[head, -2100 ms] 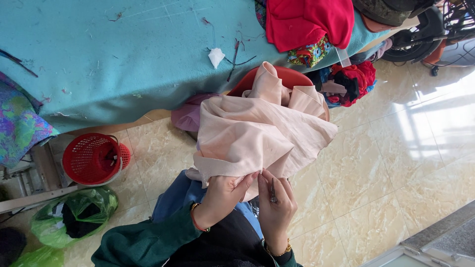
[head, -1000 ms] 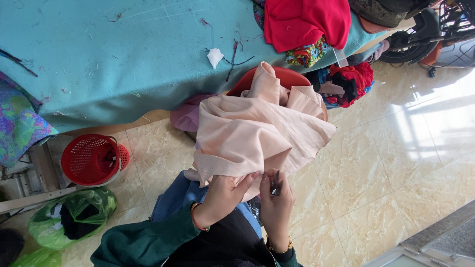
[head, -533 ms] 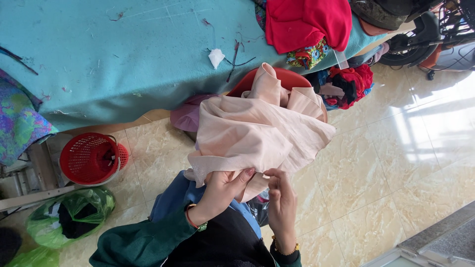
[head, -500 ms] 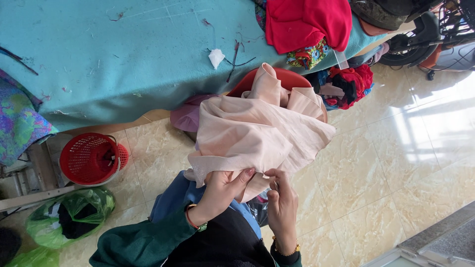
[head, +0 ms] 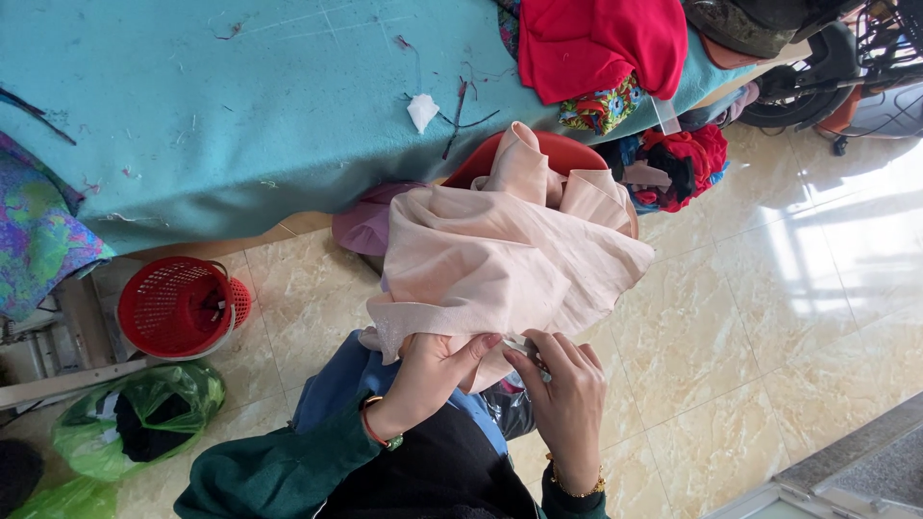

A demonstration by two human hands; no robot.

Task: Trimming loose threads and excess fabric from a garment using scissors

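Note:
A pale pink cloth (head: 500,269) hangs bunched in front of me, draped over an orange-red tub (head: 538,154) that stands on the floor. My left hand (head: 433,370) grips the cloth's lower hem. My right hand (head: 567,394) pinches the same edge just to the right, with a small metal tool between its fingers, hard to make out. Both hands sit close together above my lap, where dark and blue fabric (head: 336,384) lies.
A table with a teal cover (head: 240,106) holds thread scraps, a white scrap (head: 421,111) and a red garment (head: 601,43). On the tiled floor stand a red mesh basket (head: 178,308), green plastic bags (head: 135,418) and a heap of red and dark clothes (head: 678,168).
The cloth has been pulled slightly toward me and my hands have shifted along its lower hem, my right hand dropping a little lower. Nothing else moved.

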